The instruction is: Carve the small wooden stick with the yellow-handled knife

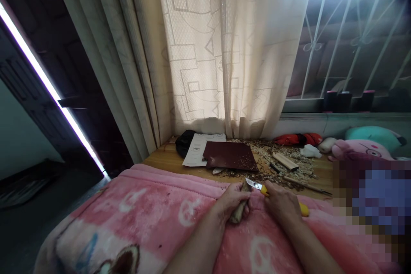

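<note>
My left hand [231, 201] is closed around a short, rough piece of wood [238, 214], greenish brown, held at a slant above the blanket. Yellow-handled, a utility knife [265, 190] sits in my right hand [284, 205], its fingers wrapped round the grip. The metal blade reaches left to the upper end of the wood; whether it touches, I cannot tell. The handle's yellow back end sticks out below my right palm. Both forearms rest over a pink patterned blanket [154, 209].
Beyond the blanket, a wooden table [167, 160] bears many wood shavings [266, 147], a maroon board [229, 155], white paper [194, 150], a black bag [184, 142], a pale wood block [285, 161] and a thin stick [306, 185]. A crumpled tissue [310, 151] and plush toys [362, 150] lie right.
</note>
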Demonstrator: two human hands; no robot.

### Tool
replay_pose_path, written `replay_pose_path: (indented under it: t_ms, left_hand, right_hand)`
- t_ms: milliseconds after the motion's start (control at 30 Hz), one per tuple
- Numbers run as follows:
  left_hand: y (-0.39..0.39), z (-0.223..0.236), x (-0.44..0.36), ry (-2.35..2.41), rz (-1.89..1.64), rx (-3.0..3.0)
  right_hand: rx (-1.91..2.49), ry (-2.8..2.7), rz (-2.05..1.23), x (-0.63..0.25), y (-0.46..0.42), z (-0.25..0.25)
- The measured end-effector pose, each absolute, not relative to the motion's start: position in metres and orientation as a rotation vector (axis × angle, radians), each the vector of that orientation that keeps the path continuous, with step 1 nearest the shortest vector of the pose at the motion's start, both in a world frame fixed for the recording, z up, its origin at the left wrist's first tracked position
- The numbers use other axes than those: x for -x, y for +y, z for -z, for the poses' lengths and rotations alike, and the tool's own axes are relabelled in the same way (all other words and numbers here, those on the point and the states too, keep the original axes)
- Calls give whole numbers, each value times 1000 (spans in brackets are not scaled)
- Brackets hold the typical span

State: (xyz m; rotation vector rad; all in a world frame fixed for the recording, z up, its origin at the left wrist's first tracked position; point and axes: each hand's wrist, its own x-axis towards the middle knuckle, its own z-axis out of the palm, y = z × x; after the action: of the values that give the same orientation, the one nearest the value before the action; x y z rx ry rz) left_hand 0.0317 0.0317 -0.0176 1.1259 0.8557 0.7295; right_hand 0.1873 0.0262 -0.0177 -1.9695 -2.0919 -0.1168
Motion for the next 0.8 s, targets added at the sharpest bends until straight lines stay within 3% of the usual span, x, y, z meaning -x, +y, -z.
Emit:
replay_pose_path:
  t_ms: [800]
  left_hand:
    - [35,22,-30,809,-749,-1140]
  right_hand:
    - [1952,-2144,96,-183,28,26]
